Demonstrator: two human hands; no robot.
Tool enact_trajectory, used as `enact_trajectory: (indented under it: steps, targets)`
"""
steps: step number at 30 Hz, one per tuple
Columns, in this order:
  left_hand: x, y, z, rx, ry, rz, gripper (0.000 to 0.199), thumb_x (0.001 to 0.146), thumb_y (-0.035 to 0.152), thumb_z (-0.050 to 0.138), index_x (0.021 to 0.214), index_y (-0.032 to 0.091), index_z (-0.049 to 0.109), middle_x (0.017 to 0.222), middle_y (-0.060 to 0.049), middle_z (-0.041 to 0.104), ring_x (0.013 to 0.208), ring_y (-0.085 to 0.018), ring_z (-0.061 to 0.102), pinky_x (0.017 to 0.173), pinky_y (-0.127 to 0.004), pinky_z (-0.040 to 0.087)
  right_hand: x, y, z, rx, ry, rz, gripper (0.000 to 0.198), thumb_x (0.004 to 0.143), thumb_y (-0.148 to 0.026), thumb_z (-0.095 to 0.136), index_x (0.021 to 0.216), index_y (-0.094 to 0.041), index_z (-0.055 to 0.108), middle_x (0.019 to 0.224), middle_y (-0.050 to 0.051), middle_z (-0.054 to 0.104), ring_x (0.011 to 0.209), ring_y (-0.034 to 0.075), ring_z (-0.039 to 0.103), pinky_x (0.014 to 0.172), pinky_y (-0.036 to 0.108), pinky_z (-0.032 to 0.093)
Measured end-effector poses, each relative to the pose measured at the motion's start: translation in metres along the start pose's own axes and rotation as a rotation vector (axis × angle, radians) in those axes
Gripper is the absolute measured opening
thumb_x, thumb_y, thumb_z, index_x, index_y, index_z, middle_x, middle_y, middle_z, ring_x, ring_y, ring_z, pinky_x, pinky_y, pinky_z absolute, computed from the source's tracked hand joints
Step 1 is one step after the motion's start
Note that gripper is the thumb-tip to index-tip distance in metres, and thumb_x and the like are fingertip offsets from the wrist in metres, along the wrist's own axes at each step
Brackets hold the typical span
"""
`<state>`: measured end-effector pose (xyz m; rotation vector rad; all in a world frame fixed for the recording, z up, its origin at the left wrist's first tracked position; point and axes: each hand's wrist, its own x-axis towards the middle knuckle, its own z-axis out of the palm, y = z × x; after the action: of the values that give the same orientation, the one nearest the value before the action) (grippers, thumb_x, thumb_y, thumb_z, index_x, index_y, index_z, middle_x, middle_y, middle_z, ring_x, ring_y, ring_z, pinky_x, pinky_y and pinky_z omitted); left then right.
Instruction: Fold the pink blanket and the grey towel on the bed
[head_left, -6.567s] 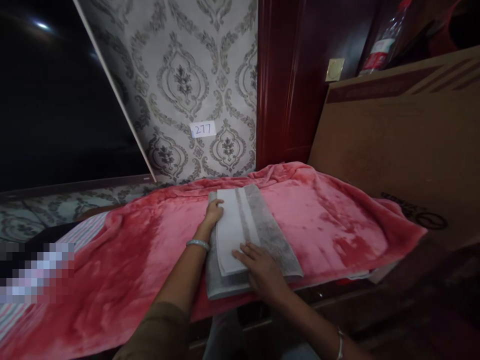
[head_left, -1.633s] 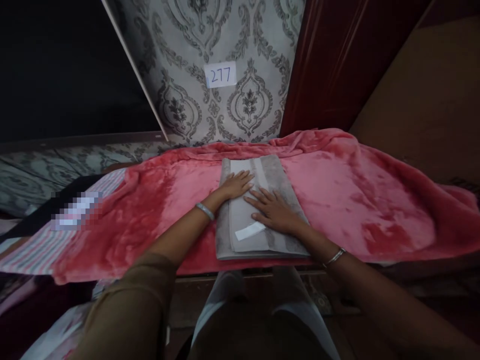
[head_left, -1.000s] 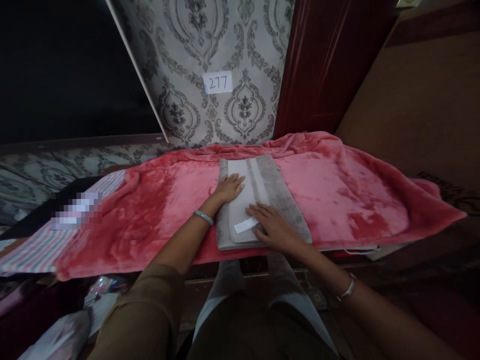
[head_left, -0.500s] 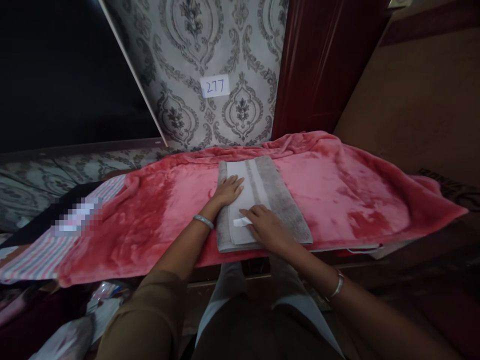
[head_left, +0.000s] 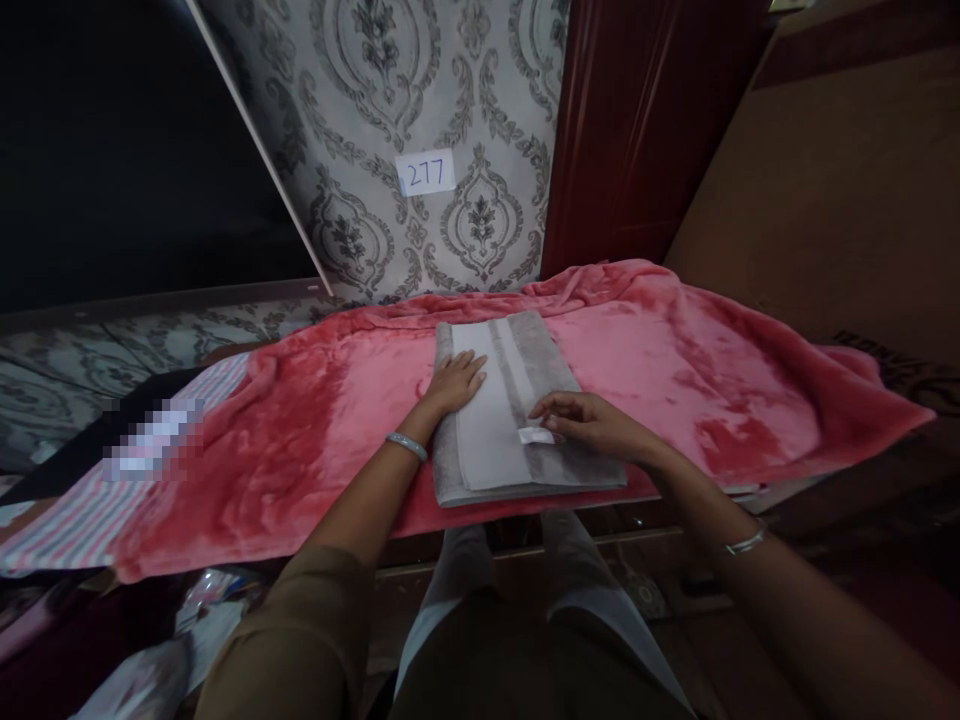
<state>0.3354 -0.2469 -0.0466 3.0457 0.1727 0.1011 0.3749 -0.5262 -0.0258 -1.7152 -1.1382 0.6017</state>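
I worry a tug could spoil the folded towel (head_left: pixel 487 445).
It's by the front edge of the pink blanket (head_left: pixel 360 395), left hand (head_left: pixel 456 383) flat on it, fingers loose; right hand (head_left: pixel 589 422) pinches a white slip (head_left: pixel 535 436). If that's sewn on, folds could go crooked.

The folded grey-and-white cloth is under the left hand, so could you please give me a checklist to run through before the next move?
1. Left hand flat on the folded cloth: ok.
2. Right hand holding the white strip at its fingertips: ok.
3. Cloth resting on the pink blanket: ok.
4. White strip fully clear of the cloth: cannot tell.
5. Blanket smooth throughout: not ok, bunched along its far edge.
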Motion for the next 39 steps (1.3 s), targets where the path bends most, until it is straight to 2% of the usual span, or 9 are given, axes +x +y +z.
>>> enact_trajectory:
  steps: [5, 9, 12, 15, 18, 29, 33, 36, 39]
  targets:
    - [-0.001, 0.0, 0.0, 0.004, -0.003, -0.001, 0.055, 0.105, 0.041, 0.027, 0.156, 0.023, 0.036, 0.165, -0.009, 0.031, 0.154, -0.022, 0.024, 0.126, -0.044, 0.017, -0.012, 0.005, -0.014, -0.367, 0.124, 0.107, 0.029, 0.088, -0.028, 0.05, 0.103, -0.018, 0.072, 0.08, 0.003, 0.069, 0.07, 0.017, 0.061, 0.067, 0.028, 0.047]
    - [0.0, -0.001, 0.001, 0.013, 0.015, 0.014, 0.054, 0.105, 0.041, 0.027, 0.156, 0.025, 0.037, 0.164, -0.008, 0.032, 0.153, -0.021, 0.026, 0.125, -0.046, 0.02, -0.011, -0.001, 0.003, -0.626, 0.326, -0.016, 0.03, 0.09, -0.024, 0.052, 0.112, -0.02, 0.072, 0.105, 0.008, 0.072, 0.097, 0.022, 0.065, 0.088, 0.035, 0.05]
    - [0.0, -0.002, 0.001, 0.016, 0.015, 0.006, 0.054, 0.105, 0.04, 0.027, 0.155, 0.025, 0.037, 0.164, -0.008, 0.033, 0.153, -0.021, 0.027, 0.125, -0.046, 0.02, -0.011, -0.002, 0.02, -0.768, 0.222, -0.039, 0.043, 0.086, -0.027, 0.064, 0.127, -0.018, 0.065, 0.119, 0.013, 0.066, 0.111, 0.027, 0.06, 0.097, 0.041, 0.048]
    - [0.0, -0.002, 0.001, 0.012, 0.006, -0.005, 0.054, 0.105, 0.04, 0.028, 0.156, 0.025, 0.037, 0.165, -0.007, 0.031, 0.153, -0.021, 0.025, 0.125, -0.046, 0.019, -0.014, 0.0, 0.027, -0.89, 0.154, 0.088, 0.037, 0.085, -0.025, 0.067, 0.12, -0.016, 0.067, 0.118, 0.016, 0.065, 0.111, 0.031, 0.059, 0.093, 0.043, 0.048]
    - [0.0, -0.001, 0.0, 0.017, -0.003, -0.005, 0.055, 0.105, 0.04, 0.026, 0.157, 0.024, 0.035, 0.165, -0.008, 0.03, 0.154, -0.021, 0.025, 0.126, -0.044, 0.017, -0.016, 0.002, 0.022, -0.915, 0.167, 0.163, 0.02, 0.086, -0.017, 0.061, 0.105, -0.015, 0.069, 0.109, 0.015, 0.067, 0.106, 0.028, 0.06, 0.091, 0.038, 0.047]
    - [0.0, -0.002, 0.001, 0.021, -0.005, -0.003, 0.055, 0.105, 0.042, 0.025, 0.157, 0.025, 0.035, 0.166, -0.007, 0.03, 0.154, -0.021, 0.024, 0.126, -0.044, 0.017, -0.023, 0.007, -0.008, -0.84, 0.254, 0.347, 0.023, 0.092, -0.021, 0.049, 0.092, -0.018, 0.071, 0.091, 0.01, 0.073, 0.085, 0.022, 0.066, 0.071, 0.029, 0.043]
    - [-0.001, 0.002, -0.005, 0.037, -0.004, -0.003, 0.054, 0.105, 0.039, 0.027, 0.156, 0.023, 0.036, 0.165, -0.009, 0.03, 0.154, -0.021, 0.025, 0.126, -0.043, 0.018, -0.018, -0.004, 0.008, -0.874, 0.44, 0.077, 0.038, 0.091, -0.017, 0.044, 0.118, -0.014, 0.07, 0.116, 0.015, 0.07, 0.109, 0.027, 0.063, 0.094, 0.039, 0.048]
    - [-0.008, 0.011, -0.014, 0.07, 0.0, 0.001, 0.052, 0.105, 0.036, 0.031, 0.153, 0.018, 0.041, 0.161, -0.014, 0.038, 0.151, -0.024, 0.032, 0.125, -0.047, 0.021, -0.006, -0.006, 0.033, -0.872, 0.348, -0.148, 0.052, 0.093, -0.017, 0.037, 0.141, -0.015, 0.057, 0.14, 0.014, 0.06, 0.131, 0.027, 0.052, 0.111, 0.048, 0.04]
    - [-0.029, 0.023, -0.015, 0.072, 0.021, 0.076, 0.051, 0.103, 0.035, 0.036, 0.149, 0.016, 0.045, 0.156, -0.016, 0.046, 0.148, -0.026, 0.038, 0.125, -0.051, 0.021, 0.003, 0.001, 0.056, -0.934, 0.204, -0.15, 0.055, 0.096, -0.022, 0.034, 0.15, -0.016, 0.047, 0.153, 0.012, 0.048, 0.146, 0.027, 0.037, 0.118, 0.054, 0.031]
